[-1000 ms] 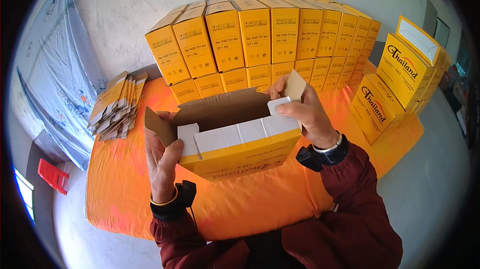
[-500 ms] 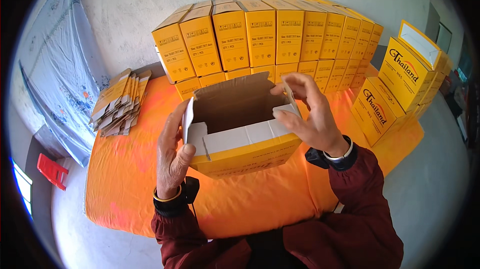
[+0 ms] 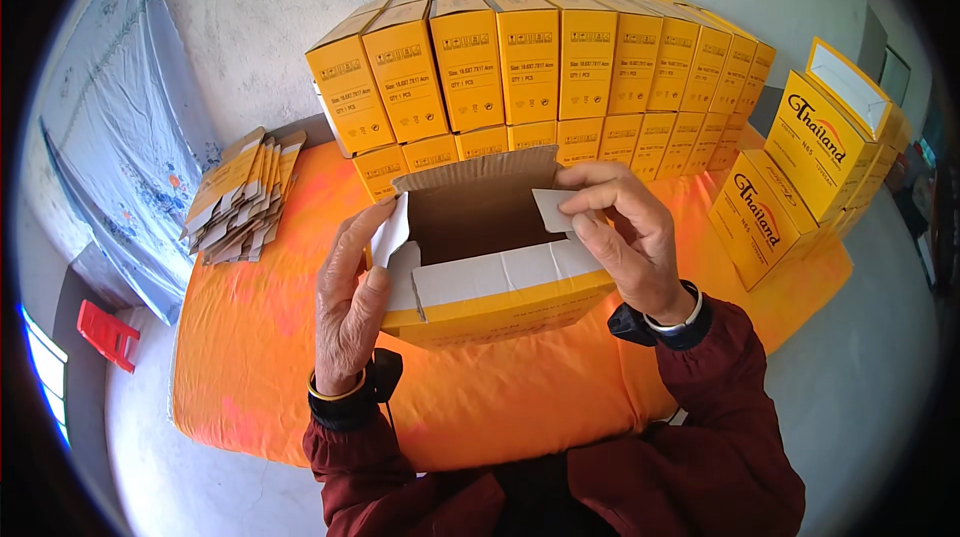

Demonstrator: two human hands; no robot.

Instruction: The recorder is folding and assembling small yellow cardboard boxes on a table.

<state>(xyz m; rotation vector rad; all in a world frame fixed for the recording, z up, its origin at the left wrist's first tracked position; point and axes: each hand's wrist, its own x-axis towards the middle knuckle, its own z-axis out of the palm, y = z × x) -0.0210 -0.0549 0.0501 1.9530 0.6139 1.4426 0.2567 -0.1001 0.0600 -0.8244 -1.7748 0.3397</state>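
In front of me an open-topped yellow cardboard box (image 3: 500,321) stands above the orange cloth, its brown inside in view and its far flap (image 3: 480,170) raised. My left hand (image 3: 345,312) grips the box's left side, thumb on the near corner and fingers behind the white left flap (image 3: 396,231). At the other end, my right hand (image 3: 635,247) bends the small right flap (image 3: 550,210) inward over the opening. Its fingertips press on that flap while the thumb lies by the near rim. Whether anything lies in the box's dark bottom I cannot tell.
Two rows of yellow boxes (image 3: 545,67) stand stacked along the wall. Several flattened cartons (image 3: 240,199) lie at the left. More yellow boxes (image 3: 765,222) stand at the right, the upper one with a flap up. A red stool (image 3: 108,334) is on the floor.
The right flap has folded inward under my right hand's fingers. The left flap has tipped a little inward too. The box has shifted slightly right.
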